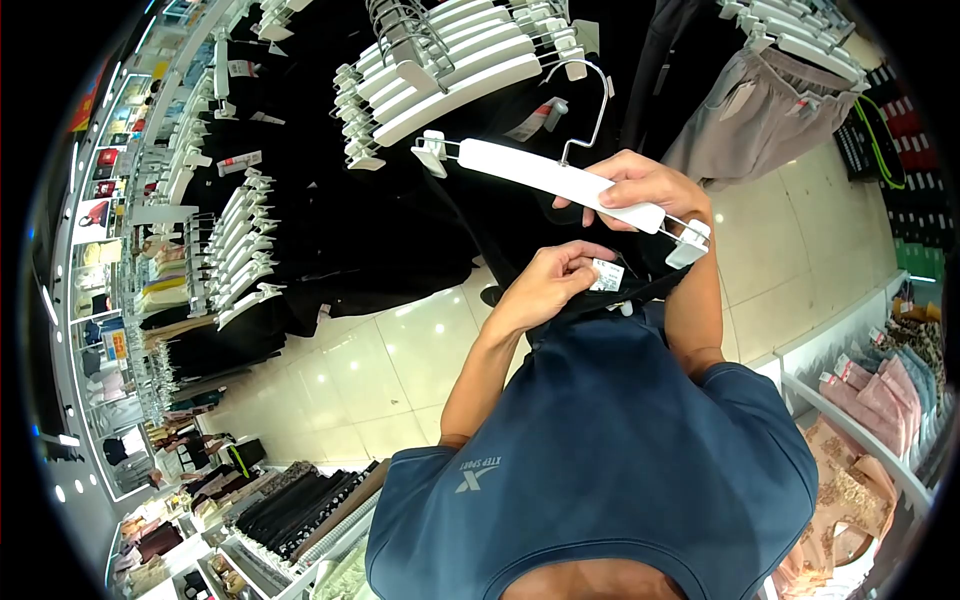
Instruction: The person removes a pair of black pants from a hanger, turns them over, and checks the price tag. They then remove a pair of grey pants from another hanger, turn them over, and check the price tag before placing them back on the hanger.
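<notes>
A white clip hanger (pixel 520 172) with a metal hook is in my right hand (pixel 650 190), the fingers wrapped round its right half. Its two end clips show. My left hand (pixel 552 285) is lower, close to my chest, thumb and fingers pinched at a small white printed tag (pixel 607 276). Black garment fabric (pixel 655 292) lies beside the tag, below the hanger and close against my dark blue shirt. Much of that garment blends with the dark clothes behind it.
Ahead hangs a rack of black clothes on white hangers (pixel 455 100). More hangers (pixel 240 245) stand at the left. Grey shorts (pixel 755 110) hang at the upper right. A shelf with pink clothes (pixel 880 400) is at the right, above pale floor tiles (pixel 380 365).
</notes>
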Demonstrator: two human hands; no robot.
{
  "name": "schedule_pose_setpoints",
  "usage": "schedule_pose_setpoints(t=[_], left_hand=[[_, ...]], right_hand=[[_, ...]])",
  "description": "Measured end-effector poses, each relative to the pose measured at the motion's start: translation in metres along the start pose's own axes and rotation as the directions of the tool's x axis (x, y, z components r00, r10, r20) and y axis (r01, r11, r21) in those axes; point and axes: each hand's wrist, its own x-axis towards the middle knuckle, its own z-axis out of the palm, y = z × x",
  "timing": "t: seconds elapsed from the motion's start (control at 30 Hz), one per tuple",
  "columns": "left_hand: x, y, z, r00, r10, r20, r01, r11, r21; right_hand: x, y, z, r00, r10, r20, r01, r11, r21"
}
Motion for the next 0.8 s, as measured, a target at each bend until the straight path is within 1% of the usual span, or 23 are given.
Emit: schedule_pose_setpoints(t=[0.07,0.17,0.33,0.43,0.57,0.63,0.7,0.73,0.8], left_hand=[[0.0,0.001,0.0,1.0,-0.018,-0.005,0.018,1.0,-0.006],[-0.003,0.005,0.0,0.999,-0.05,-0.015,0.05,0.999,0.003],[-0.003,0.007,0.001,0.997,-0.069,-0.02,0.069,0.998,0.005],[-0.002,0.009,-0.001,0.996,-0.088,0.004,0.087,0.994,0.061],[0.001,0.005,0.002,1.0,-0.024,-0.006,0.025,0.998,0.054],[0.001,0.005,0.005,0.999,0.013,-0.031,-0.011,0.997,0.07],[-0.002,0.006,0.007,0.989,0.058,-0.134,-0.026,0.974,0.225],[-0.003,0.004,0.008,0.968,0.142,-0.207,-0.072,0.948,0.31],[-0.008,0.005,0.011,0.887,0.303,-0.349,-0.158,0.909,0.386]], right_hand=[[0.0,0.0,0.001,1.0,0.017,-0.003,-0.017,1.0,0.018],[0.0,-0.001,-0.001,0.999,-0.005,0.034,0.004,0.999,0.035],[-0.001,-0.004,0.0,1.0,0.01,0.026,-0.011,0.999,0.041],[-0.003,-0.002,-0.002,1.0,0.004,0.02,-0.005,0.999,0.045],[-0.006,-0.002,0.0,1.0,0.022,0.001,-0.022,0.998,0.063],[-0.008,-0.005,0.002,1.0,0.011,-0.006,-0.011,0.999,0.035],[-0.011,-0.009,0.005,0.999,0.026,-0.023,-0.025,0.999,0.039],[-0.014,-0.008,0.006,0.999,0.039,-0.032,-0.037,0.998,0.06],[-0.019,-0.009,0.005,0.998,0.048,-0.029,-0.046,0.995,0.084]])
